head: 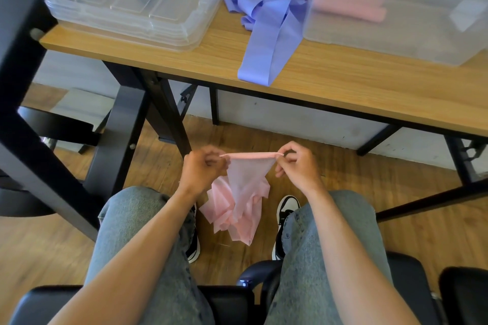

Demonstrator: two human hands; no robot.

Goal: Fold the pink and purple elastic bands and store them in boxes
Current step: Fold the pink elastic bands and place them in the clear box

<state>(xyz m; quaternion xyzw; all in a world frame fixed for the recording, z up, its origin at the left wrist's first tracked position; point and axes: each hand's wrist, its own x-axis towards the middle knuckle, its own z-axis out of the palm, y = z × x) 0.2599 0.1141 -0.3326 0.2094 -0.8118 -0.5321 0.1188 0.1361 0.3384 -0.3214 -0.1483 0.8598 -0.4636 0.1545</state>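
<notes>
While the person sat back from the table [343, 92], both hands were held out over the knees w/ a pink band [244, 187] stretched between them. The left hand [202, 170] was curled, thumb & fingers pinching one top corner of the band; the right hand [295, 166] pinched the other corner, its spare fingers loosely bent. The top edge ran taut & roughly level between the two pinches; the rest hung down in a crumpled bunch between the legs, above the floor, touching neither knee as far as could be seen.

On the table lay the purple band [266, 34], loose & tangled, one end trailing toward the near edge. It sat between a closed clear box w/ a black handle [137, 0] on the left & an open clear box [396, 16] on the right, which already held folded pink pieces [348, 0].

Handling, as a guess: the band looked thin, light, very floppy & prob. stretchy, so it wouldn't hold a crease by itself & could twist or spring back if let go. Best hold looked like the corners, as it was, keeping the edge under light tension, then bringing end to end & pinching the layers together. The hanging bunch likely needed shaking out first.
</notes>
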